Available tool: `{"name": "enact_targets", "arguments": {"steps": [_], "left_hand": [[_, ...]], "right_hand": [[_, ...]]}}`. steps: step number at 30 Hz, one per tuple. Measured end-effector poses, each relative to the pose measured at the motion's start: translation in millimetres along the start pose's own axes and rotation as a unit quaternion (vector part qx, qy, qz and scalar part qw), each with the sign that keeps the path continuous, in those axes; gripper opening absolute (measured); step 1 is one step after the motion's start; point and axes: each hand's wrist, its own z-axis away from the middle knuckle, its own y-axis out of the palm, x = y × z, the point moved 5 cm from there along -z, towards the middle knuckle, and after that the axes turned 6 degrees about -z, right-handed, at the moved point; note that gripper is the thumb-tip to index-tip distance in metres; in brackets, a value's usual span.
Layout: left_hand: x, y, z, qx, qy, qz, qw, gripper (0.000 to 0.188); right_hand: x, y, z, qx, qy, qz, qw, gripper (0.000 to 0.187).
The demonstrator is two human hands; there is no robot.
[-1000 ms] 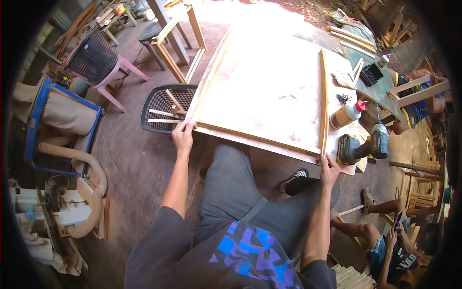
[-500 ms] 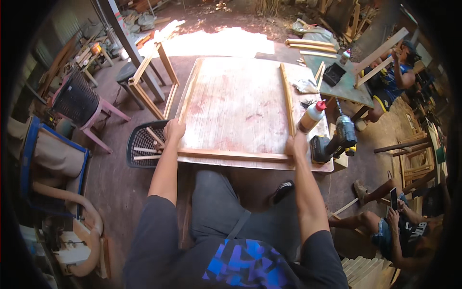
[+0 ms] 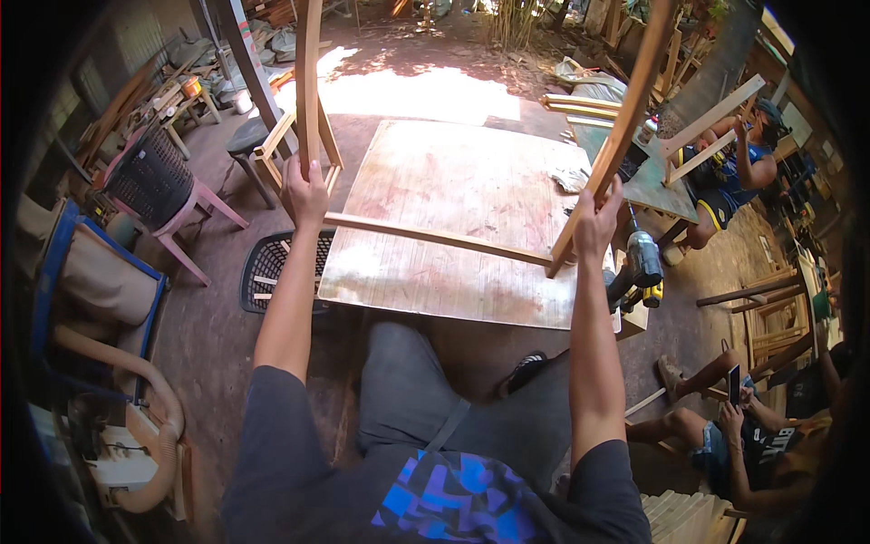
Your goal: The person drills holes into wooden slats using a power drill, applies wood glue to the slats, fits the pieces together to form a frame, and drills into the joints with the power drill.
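A wooden frame [image 3: 435, 237] of two long strips joined by a crossbar is raised and tilted up over the worktable [image 3: 453, 299]. My left hand [image 3: 306, 192] is closed round its left strip, near the crossbar's left end. Round the right strip my right hand [image 3: 598, 216] is closed, a little above the corner joint. The frame's far ends run out past the top of the picture. The lower right corner hangs close above the tabletop; whether it touches I cannot tell.
A cordless drill [image 3: 644, 260] stands at the table's right edge, partly behind my right forearm. A dark plastic basket [image 3: 258, 286] with sticks sits left. Beyond it are another wooden frame [image 3: 275, 136] and a pink chair [image 3: 195, 222]. Two people [image 3: 739, 154] [image 3: 716, 431] sit at the right.
Both hands have lifted the wooden frame from lying flat on the table to a steep tilt, far ends up. The glue bottle near my right hand is now hidden.
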Motion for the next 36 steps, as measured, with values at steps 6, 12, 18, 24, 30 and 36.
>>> {"name": "enact_targets", "arguments": {"steps": [6, 12, 18, 24, 30, 36], "left_hand": [[-5.0, 4.1, -9.1, -0.072, 0.009, 0.096, 0.993, 0.031], [-5.7, 7.3, 7.0, 0.052, -0.131, 0.43, 0.892, 0.038], [-19.5, -125.5, 124.3, -0.082, -0.139, 0.472, 0.867, 0.062], [-14.2, -166.3, 254.9, -0.2, -0.298, 0.481, 0.8, 0.061], [33.0, -61.7, 235.7, -0.087, -0.354, 0.403, 0.839, 0.078], [77.0, -41.6, 316.1, -0.014, -0.583, 0.471, 0.662, 0.079]], "right_hand": [[24.5, -19.1, -31.7, 0.002, 0.015, -0.137, 0.99, 0.05], [15.2, -34.9, 6.5, 0.05, -0.044, -0.256, 0.964, 0.055], [13.3, -93.8, 136.3, 0.072, -0.052, -0.02, 0.996, 0.051], [-63.5, -143.8, 270.0, -0.013, 0.174, -0.013, 0.985, 0.04], [-128.1, -72.4, 185.1, 0.092, 0.183, 0.245, 0.948, 0.036], [-104.4, -103.2, 273.8, 0.123, 0.031, 0.121, 0.985, 0.017]]}}
